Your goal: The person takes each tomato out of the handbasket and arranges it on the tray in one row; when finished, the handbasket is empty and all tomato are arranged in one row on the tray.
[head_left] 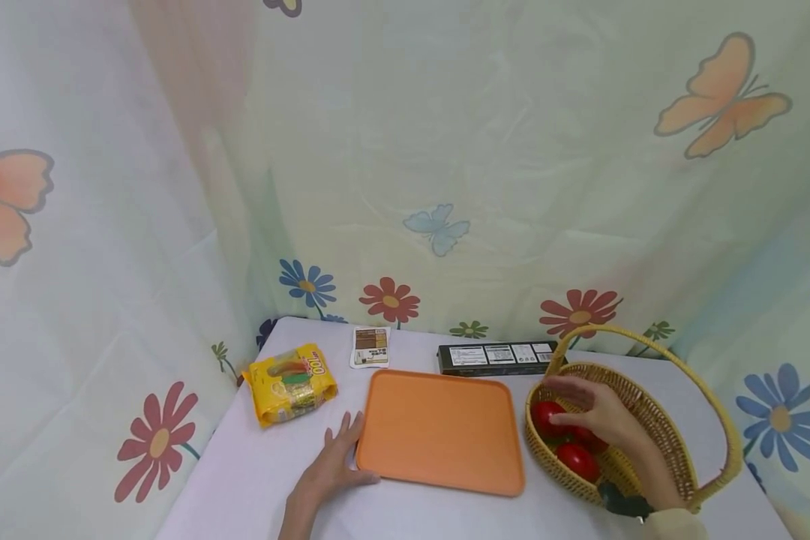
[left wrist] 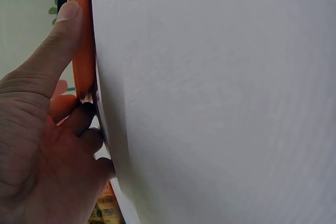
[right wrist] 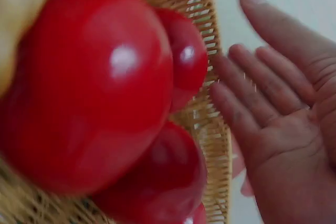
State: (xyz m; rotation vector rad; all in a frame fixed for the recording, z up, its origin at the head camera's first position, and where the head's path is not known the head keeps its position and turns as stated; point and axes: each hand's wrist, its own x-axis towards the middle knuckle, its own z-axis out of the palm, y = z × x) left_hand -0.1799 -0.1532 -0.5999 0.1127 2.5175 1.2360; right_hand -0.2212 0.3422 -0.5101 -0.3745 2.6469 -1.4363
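Observation:
My left hand (head_left: 329, 466) rests at the near left corner of an orange tray (head_left: 442, 433), its fingers spread along the left side. In the left wrist view the thumb (left wrist: 62, 38) lies against the tray's rim (left wrist: 83, 72). Over a wicker basket (head_left: 655, 420) on the right is my right hand (head_left: 597, 411), fingers apart and nothing between them. Several smooth, shiny red tomato-like fruits (head_left: 577, 461) lie in the basket, partly hidden by that hand. The right wrist view shows a large red fruit (right wrist: 100, 93) close up, with the palm to its right.
A yellow snack bag (head_left: 293, 385) lies left of the tray. Behind the tray are a small white-and-brown packet (head_left: 370, 347) and a long black box (head_left: 496, 358). The basket's tall handle (head_left: 705, 394) arches up on the right. A printed curtain (head_left: 405, 150) encloses the white table.

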